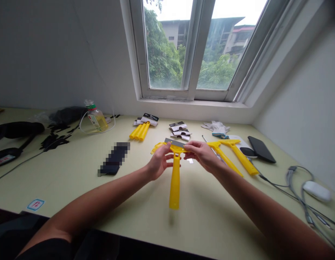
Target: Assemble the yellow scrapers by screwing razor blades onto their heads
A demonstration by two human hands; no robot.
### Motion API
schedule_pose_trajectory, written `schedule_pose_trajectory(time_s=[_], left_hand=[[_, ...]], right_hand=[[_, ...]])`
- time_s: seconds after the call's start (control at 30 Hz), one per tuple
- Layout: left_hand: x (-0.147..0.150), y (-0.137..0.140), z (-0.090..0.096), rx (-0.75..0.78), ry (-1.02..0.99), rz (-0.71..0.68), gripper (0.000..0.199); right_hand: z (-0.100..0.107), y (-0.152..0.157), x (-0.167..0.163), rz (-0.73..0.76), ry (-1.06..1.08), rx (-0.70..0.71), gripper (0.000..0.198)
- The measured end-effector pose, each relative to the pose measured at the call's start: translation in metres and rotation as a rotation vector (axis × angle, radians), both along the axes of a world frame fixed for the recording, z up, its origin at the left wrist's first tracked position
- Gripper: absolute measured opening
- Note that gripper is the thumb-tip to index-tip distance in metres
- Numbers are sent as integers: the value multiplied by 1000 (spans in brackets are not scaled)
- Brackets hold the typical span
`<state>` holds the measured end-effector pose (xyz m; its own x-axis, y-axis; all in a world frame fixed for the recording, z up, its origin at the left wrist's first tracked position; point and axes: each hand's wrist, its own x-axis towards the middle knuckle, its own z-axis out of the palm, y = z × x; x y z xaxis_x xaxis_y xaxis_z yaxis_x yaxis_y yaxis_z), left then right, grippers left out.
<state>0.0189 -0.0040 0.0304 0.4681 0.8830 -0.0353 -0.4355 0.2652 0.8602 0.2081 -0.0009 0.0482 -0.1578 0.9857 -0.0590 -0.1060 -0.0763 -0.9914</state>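
Held above the table is a yellow scraper [175, 184], its handle hanging down toward me and its head facing the window. A flat grey metal blade [174, 143] lies along the head. My left hand [159, 161] pinches the left end of the head and blade, with the other fingers spread behind the handle. At the right end, my right hand [203, 155] grips blade and head between thumb and fingers. Some yellow plastic [156, 147] shows just beyond my left hand. Two more yellow scrapers [242, 159] lie to the right of my right hand.
Behind are carded yellow handles [139, 131], black-and-white cards [180, 130] and white gloves [216, 127]. A dark phone [116, 159] and bottle [97, 118] lie left. To the right are a black flat device [261, 149], cables [290, 180] and a white case [317, 191].
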Motion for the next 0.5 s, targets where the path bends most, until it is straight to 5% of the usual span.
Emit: schedule_pose_trajectory(time_s=[0.13,0.33,0.5], left_hand=[[-3,-31,-24,-121,52,-218,43],[-7,-44,-34,-168,37,-176,40],[-16,-41,-29,-226,22,-66,37]], right_hand=[[-15,-3,-10,55,9,-73,26],[-18,3,-6,173,-120,-109,30],[-10,38,12,9,-734,276,27]])
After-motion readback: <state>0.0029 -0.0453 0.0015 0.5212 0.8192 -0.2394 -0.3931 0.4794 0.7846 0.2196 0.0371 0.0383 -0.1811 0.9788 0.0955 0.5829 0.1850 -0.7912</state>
